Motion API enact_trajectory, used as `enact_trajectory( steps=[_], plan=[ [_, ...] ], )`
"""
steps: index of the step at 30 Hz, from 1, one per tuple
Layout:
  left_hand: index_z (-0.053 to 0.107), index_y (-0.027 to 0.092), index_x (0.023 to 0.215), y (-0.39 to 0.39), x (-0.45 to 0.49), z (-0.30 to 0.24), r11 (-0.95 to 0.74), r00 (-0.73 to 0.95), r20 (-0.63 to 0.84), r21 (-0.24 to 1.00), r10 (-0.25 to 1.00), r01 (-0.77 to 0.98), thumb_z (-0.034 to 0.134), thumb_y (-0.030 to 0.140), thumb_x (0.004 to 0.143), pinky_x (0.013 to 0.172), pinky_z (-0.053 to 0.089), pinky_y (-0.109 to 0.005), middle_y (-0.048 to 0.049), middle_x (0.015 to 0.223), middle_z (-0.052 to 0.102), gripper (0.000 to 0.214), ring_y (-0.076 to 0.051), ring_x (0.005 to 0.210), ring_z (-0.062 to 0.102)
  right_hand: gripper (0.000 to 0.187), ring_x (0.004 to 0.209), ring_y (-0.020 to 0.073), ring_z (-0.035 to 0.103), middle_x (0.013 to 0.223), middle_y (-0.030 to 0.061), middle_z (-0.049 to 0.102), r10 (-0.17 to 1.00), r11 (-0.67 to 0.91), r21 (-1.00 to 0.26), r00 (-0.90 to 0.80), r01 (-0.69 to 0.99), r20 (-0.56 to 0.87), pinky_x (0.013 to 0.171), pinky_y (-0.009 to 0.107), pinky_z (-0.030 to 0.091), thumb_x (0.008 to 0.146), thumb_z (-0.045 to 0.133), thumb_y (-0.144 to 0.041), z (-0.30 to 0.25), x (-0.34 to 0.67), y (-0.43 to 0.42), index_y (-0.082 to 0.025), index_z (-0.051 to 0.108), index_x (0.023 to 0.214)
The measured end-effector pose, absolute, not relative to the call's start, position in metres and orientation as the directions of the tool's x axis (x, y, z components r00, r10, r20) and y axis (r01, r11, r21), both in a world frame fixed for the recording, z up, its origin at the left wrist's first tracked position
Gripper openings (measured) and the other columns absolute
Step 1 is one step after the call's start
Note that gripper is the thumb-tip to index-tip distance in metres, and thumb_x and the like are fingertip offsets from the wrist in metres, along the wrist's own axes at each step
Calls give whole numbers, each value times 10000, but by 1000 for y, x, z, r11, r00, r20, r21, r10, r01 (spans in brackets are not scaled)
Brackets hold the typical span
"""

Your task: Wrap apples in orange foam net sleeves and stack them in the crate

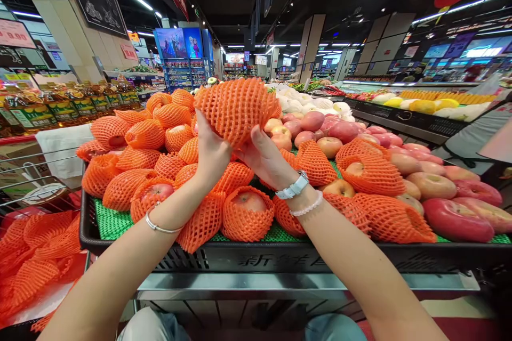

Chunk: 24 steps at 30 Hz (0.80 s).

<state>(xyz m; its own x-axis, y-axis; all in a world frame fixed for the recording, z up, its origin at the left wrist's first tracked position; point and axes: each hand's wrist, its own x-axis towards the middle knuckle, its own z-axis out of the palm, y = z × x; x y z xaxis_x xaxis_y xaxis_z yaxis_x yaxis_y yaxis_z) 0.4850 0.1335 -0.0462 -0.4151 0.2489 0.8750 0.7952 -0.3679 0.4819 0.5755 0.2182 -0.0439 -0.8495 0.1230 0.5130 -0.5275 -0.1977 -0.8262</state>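
Note:
An apple in an orange foam net is held up above the front of the display, with the net covering the fruit on the side I see. My left hand is closed round its lower left side. From below and the right, my right hand grips it too, thumb pressed on the net. Beneath my hands lie several netted apples, among them one netted apple with its top showing. To the right, bare red apples lie beside loosely netted ones.
A black display tray with green matting holds the fruit. At left stands a wire cart near a heap of orange foam nets. Oil bottles line the left side. A person's grey-clothed body is at the right edge.

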Motion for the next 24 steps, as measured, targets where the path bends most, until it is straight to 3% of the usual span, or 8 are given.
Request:
enact_trajectory(
  steps=[3,6,9,16,19,22,24],
  plan=[
    [401,236,1288,138,486,-44,-391,-456,819,569,348,723,723,477,707,1169,333,-496,-115,1279,578,707,-319,1306,494,678,1273,255,560,1403,49,544,245,-261,-812,-849,-523,468,1040,482,539,629,694,-685,-46,573,219,-285,493,1139],
    [466,202,1162,139,486,-41,-380,-416,737,648,533,660,616,332,696,1177,328,-485,-100,1285,569,506,-309,1335,463,622,1237,273,591,1301,69,616,383,-314,-779,-823,-543,419,1011,486,553,696,650,-650,-47,570,225,-250,522,1154],
    [457,206,1179,136,487,-40,-363,-338,676,673,654,645,544,230,648,1209,280,-475,-77,1354,520,539,-296,1398,385,589,1269,297,566,1228,88,651,465,-352,-740,-793,-573,393,975,476,566,740,581,-680,-45,570,230,-219,577,1106],
    [435,191,1250,130,490,-43,-246,-214,612,579,762,777,567,306,746,1220,223,-498,-117,1355,478,533,-325,1400,354,561,1396,271,437,1422,40,514,534,-269,-668,-685,-694,497,1005,468,538,708,649,-605,-37,574,237,-281,551,1156],
    [418,195,1265,128,488,-45,-203,-169,597,504,785,839,569,375,827,1212,227,-526,-123,1351,472,498,-328,1395,352,665,1329,277,511,1406,78,533,539,-218,-675,-663,-705,519,1014,453,534,648,711,-613,-39,571,237,-265,532,1186],
    [463,175,1170,130,482,-49,-132,-203,602,465,772,876,569,436,869,1127,370,-556,-114,1190,541,412,-321,1240,501,798,1250,265,578,1353,105,581,552,-145,-667,-620,-730,558,1074,439,493,557,816,-549,-42,567,236,-238,516,1227],
    [489,168,1123,134,478,-51,-122,-189,648,404,738,907,552,419,890,1115,387,-551,-105,1129,556,348,-312,1199,527,817,1230,252,592,1323,96,605,553,-111,-665,-602,-739,576,1109,438,464,538,841,-514,-43,566,235,-236,519,1236]
  ],
)
